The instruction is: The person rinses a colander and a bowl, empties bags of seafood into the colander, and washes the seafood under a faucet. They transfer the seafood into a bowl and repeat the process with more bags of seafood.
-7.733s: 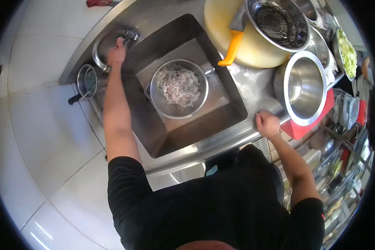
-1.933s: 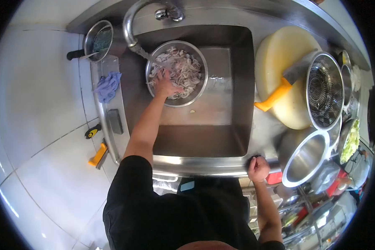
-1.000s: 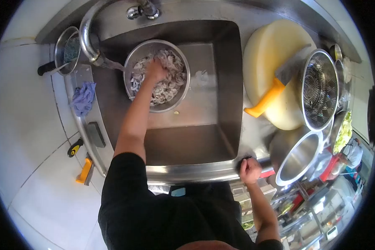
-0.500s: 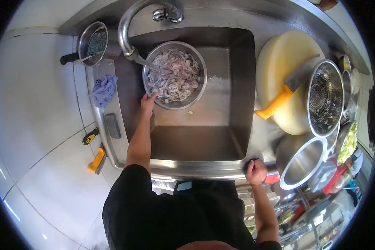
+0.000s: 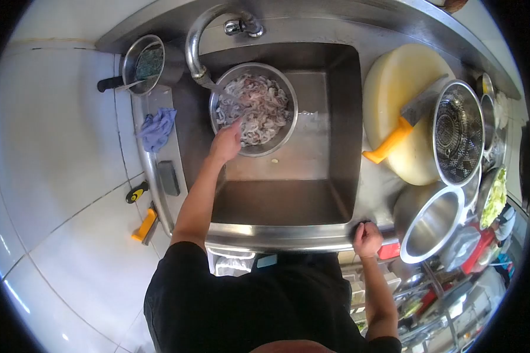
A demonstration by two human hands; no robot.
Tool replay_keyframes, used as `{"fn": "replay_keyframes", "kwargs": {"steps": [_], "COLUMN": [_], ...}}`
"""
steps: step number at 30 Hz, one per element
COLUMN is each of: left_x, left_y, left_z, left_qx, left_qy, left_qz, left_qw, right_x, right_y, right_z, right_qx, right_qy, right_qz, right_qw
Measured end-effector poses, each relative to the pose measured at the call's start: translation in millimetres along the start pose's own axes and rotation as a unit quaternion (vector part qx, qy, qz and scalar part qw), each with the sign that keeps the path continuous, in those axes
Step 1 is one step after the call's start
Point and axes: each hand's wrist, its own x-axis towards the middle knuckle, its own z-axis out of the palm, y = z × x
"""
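A steel bowl (image 5: 292, 126) stands in the sink, filled with whitish-pink strips that look like cut squid (image 5: 262, 112) in water. A stream from the curved faucet (image 5: 201, 75) runs into it. My left hand (image 5: 227, 143) reaches over the bowl's near-left rim, fingers stretched toward the pieces, their tips partly lost among them. My right hand (image 5: 368, 238) rests closed on the sink's front edge (image 5: 288, 231); a small dark patch shows at its fingers, and I cannot tell what it is.
Right of the sink, a cleaver (image 5: 403, 126) with a yellow handle lies on a round cutting board (image 5: 388, 82). Beside it are a perforated strainer (image 5: 456, 132) and a tilted steel bowl (image 5: 433, 223). A purple cloth (image 5: 157, 129) and a handled pot (image 5: 144, 65) sit at left.
My left hand has moved from the bowl's rim up and inward over the squid pieces. My right hand stays at the sink edge. The whole view has shifted slightly.
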Motion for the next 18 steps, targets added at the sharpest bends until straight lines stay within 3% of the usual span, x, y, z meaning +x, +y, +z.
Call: {"fn": "replay_keyframes", "kwargs": {"steps": [2, 3, 5, 6, 13, 16, 18], "left_x": [6, 15, 31, 37, 74, 80, 76], "left_y": [27, 23, 26, 25, 79, 81, 75], "left_z": [-16, -12, -15, -18, -70, -69, -59], "left_qx": [0.038, -0.122, -0.431, -0.491, -0.611, -0.573, -0.569], "left_qy": [0.046, 0.057, 0.071, 0.056, -0.014, -0.055, -0.224], "left_qz": [0.02, 0.009, -0.016, -0.029, -0.019, 0.03, 0.044], "left_qw": [0.998, 0.991, 0.9, 0.869, 0.792, 0.817, 0.79], "right_x": [1, 0, 1, 1, 0, -1, -1], "right_y": [-2, -3, -4, -4, -2, 0, 0], "right_z": [-1, -2, -3, -4, -1, 0, -1], "right_qx": [-0.003, -0.005, -0.004, -0.004, -0.002, 0.004, 0.002], "right_qy": [-0.004, -0.004, 0.003, 0.006, 0.022, 0.021, 0.017], "right_qz": [0.006, 0.012, 0.009, 0.006, -0.002, 0.006, 0.014], "right_qw": [1.0, 1.0, 1.0, 1.0, 1.0, 1.0, 1.0]}}
